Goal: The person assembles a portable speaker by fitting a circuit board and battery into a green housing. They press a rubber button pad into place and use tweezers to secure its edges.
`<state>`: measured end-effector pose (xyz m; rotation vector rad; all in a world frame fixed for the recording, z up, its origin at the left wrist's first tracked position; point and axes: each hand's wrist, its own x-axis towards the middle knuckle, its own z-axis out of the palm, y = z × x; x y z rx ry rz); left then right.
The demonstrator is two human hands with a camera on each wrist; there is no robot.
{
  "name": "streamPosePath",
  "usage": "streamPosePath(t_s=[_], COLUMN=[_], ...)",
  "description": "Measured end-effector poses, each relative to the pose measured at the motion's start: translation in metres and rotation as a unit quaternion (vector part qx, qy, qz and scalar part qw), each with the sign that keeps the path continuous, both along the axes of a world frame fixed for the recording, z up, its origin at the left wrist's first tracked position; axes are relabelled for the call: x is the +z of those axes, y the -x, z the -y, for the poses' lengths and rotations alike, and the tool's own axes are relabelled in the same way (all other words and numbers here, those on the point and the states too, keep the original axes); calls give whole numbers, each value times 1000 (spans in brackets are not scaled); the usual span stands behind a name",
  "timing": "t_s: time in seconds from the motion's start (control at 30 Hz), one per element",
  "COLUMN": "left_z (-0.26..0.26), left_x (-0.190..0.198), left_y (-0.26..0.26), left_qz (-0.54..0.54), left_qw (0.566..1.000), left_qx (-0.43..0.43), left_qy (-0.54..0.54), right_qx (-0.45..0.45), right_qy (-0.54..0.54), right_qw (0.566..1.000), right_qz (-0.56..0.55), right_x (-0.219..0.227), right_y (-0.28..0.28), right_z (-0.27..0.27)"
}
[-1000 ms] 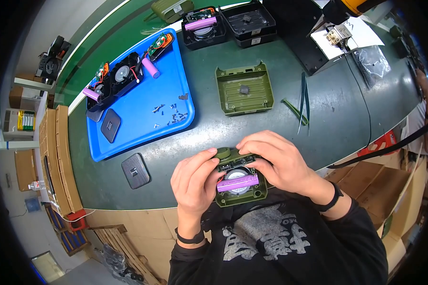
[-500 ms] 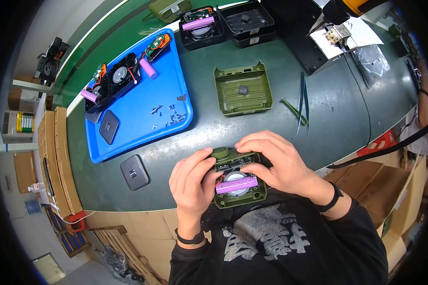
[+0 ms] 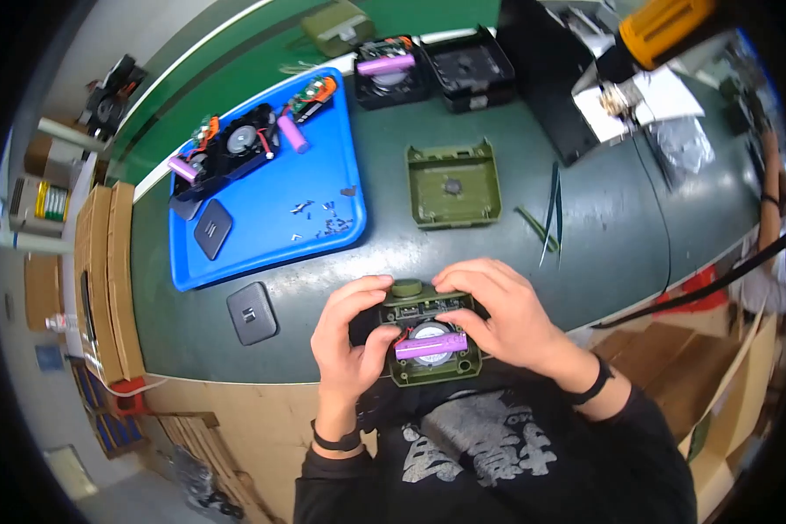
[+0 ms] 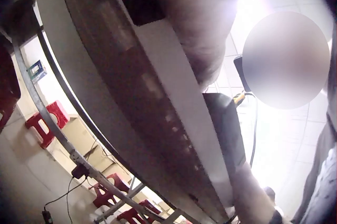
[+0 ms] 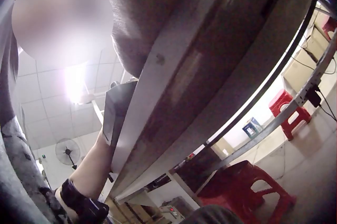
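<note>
dark green bench [image 3: 375, 253] below, i see the left hand [image 3: 349, 336] and right hand [image 3: 511, 319] part-closed, gripping the open case [image 3: 417, 380] near the bench's edge, where a slipping thumb could snag its red wire [image 3: 403, 335].

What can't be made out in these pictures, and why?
- Head view: lettering on the purple cell is too small to read.
- Head view: the right thumb and fingers hide part of the green housing.
- Head view: the small screws in the tray are too small to count.
- Head view: the top edge cuts off the yellow driver.
- Both wrist views: the housing is out of sight; blurred discs mask one area each.
</note>
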<state>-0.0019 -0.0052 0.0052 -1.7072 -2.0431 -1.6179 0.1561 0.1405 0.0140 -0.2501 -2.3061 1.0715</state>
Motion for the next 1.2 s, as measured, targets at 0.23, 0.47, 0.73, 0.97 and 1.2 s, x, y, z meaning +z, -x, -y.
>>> streamPosePath(t_s=[0.23,0.47,0.73,0.97,1.2], left_z=[-9,-19,-20,-19,-20], left_x=[32,28,32,31,32], left_y=[-8,-21,-12,-13,-9], left_qz=[8,29,-3,21,31], left_qw=[991,993,990,988,988], left_qx=[-92,-83,-100,-111,-103], left_qy=[96,79,103,102,114], right_qx=[-28,-36,-30,-22,1], right_qy=[-26,-44,-46,-37,-22], right_qw=[999,998,998,999,1000], right_qz=[16,4,-3,-6,3], right_x=[4,0,4,1,1], right_y=[2,2,4,0,2], right_z=[5,8,7,7,5])
